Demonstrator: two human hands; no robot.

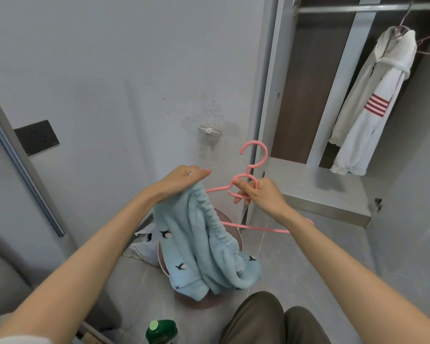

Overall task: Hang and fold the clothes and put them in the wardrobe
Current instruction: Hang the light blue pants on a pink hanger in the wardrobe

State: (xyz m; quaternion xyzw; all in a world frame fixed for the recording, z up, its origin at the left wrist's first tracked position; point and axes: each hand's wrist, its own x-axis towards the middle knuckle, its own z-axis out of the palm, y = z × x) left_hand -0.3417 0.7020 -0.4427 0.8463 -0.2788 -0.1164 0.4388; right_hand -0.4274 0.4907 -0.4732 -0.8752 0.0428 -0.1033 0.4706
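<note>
A person's left hand (184,178) grips a fluffy blue garment (204,247) while the right hand (257,194) clasps a pink hanger (255,155) beside the open wardrobe (333,95).

Both bare forearms reach forward from the lower corners and converge at mid-frame. The left hand (181,181), knuckles up and wrist bent downward, bunches the top edge of a light blue fleece garment (204,244) in curled fingers, thumb pointing right. Close beside it but apart, the right hand (263,194) pinches the neck of a pink hanger (265,155) between thumb and curled fingers. Bent knees (258,316) show below.
</note>
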